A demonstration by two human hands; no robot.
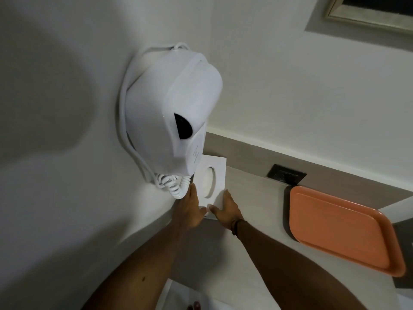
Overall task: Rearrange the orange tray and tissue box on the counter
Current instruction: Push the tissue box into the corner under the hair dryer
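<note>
A white tissue box [212,177] with an oval opening on top sits on the pale counter [250,204], in the corner under a wall-mounted hair dryer. My left hand [190,209] presses against its left side and my right hand [225,209] against its right side, both gripping the box's near end. An orange tray [339,229] lies flat and empty on the counter to the right, apart from the box and from both hands.
A white wall-mounted hair dryer [174,113] with a coiled cord [176,186] hangs just above and left of the box. A dark socket plate [287,174] is set in the backsplash behind the tray. The counter's front edge runs below my forearms.
</note>
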